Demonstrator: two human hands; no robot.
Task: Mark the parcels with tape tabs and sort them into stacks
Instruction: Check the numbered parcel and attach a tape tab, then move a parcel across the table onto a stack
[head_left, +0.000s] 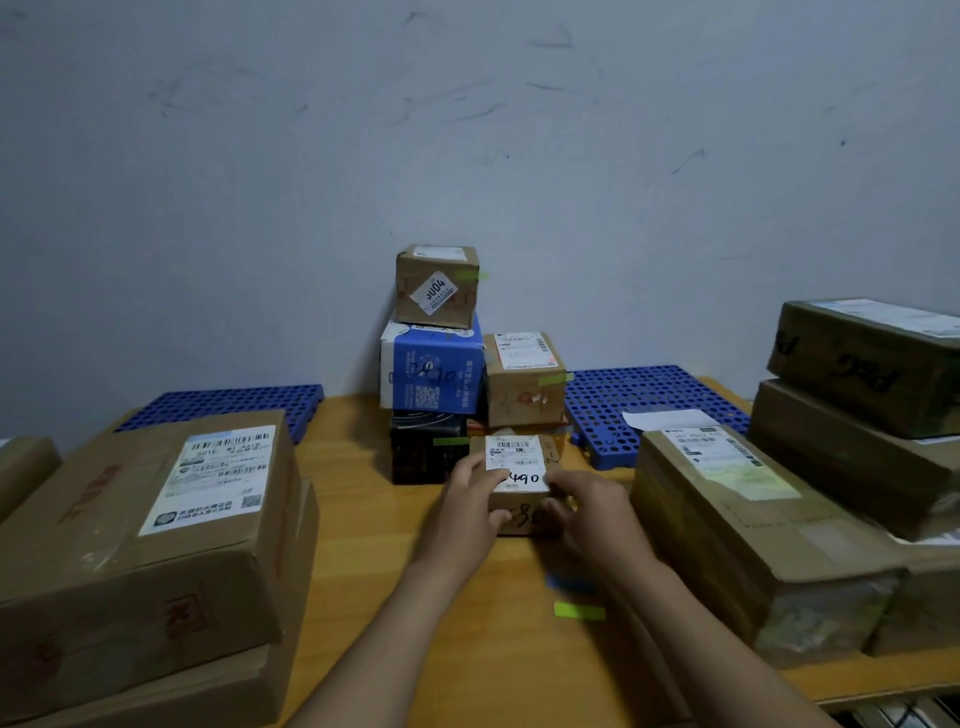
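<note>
We grip the small box (519, 486) mid-desk, left hand (467, 506) and right hand (592, 512) closed on opposite sides. The stack (436, 364) stands just behind; green tape tab (579, 611) lies nearer our right hand.

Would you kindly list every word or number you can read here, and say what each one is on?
"490", handwritten on the label of the small box held by the left hand and right hand.
"5004", sticker on the top box of the middle stack.
"501", partly legible, label on the big left box.
Blue box print and every barcode label: too small or blurred.
</note>
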